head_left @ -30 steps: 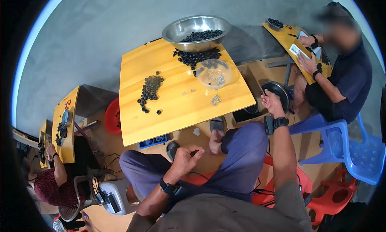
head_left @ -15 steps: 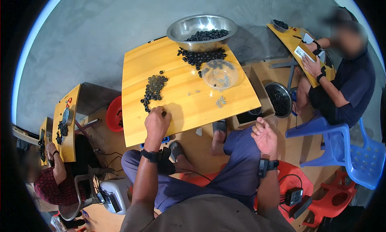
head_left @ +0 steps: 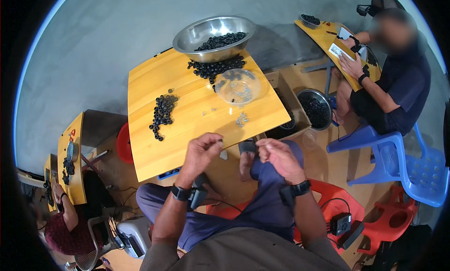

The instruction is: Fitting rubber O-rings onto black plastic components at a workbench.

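My left hand (head_left: 201,154) is raised just off the table's near edge, thumb and fingers pinched on a small black round part (head_left: 220,140). Facing it, a short gap away, my right hand (head_left: 280,159) is closed in a pinch; whatever lies in it is too small to make out. On the yellow table (head_left: 164,162) a loose cluster of small black ring-like parts (head_left: 163,110) lies to the left. Small silvery metal pieces (head_left: 242,119) form a little heap near the right edge. Behind them stands a clear plastic bowl (head_left: 237,98) holding more such pieces.
A large steel basin (head_left: 187,46) of black parts stands at the back, with more spilled before it. Beside the table are a cardboard box (head_left: 300,112) and a steel bowl (head_left: 331,112). People work at tables on both sides. A blue stool (head_left: 375,153) stands right.
My left hand has come back from the black cluster toward the near edge with a black part. My right hand has moved left from my knee, its fingers now closed. The view has shifted slightly.
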`<control>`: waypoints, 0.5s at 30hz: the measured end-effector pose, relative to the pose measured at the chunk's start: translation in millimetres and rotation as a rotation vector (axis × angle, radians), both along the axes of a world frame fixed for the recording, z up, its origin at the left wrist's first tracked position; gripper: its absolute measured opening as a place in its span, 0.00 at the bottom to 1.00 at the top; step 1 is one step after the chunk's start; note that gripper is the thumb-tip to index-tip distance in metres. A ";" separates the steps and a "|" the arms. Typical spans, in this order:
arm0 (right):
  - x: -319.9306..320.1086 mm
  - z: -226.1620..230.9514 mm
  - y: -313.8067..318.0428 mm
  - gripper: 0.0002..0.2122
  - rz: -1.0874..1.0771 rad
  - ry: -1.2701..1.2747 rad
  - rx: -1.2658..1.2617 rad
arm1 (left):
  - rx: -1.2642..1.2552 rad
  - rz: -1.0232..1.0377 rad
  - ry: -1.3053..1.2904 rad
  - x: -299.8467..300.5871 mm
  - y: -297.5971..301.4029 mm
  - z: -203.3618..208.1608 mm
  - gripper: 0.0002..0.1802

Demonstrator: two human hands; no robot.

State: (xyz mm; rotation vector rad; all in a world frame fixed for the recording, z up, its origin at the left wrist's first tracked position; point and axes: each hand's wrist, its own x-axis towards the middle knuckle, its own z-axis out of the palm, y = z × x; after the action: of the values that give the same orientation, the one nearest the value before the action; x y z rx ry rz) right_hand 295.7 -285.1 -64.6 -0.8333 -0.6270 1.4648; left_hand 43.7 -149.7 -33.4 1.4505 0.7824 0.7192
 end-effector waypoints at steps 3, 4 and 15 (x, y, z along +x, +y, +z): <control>-21.1 -4.7 8.1 0.13 0.137 0.113 -0.080 | -0.040 -0.129 -0.051 23.5 -29.6 11.1 0.08; -25.5 -2.1 7.9 0.13 0.138 0.112 -0.079 | 0.024 -0.173 -0.013 29.3 -36.2 19.5 0.08; -30.3 -13.7 6.3 0.13 0.220 0.451 -0.072 | 0.259 -0.219 0.024 46.2 -46.0 14.7 0.13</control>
State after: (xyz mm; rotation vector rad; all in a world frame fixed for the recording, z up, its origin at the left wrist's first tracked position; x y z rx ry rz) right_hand 265.4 -278.8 -78.3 -0.4701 -0.3325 1.8123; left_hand 89.8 -195.7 -18.6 1.7506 0.5514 0.6524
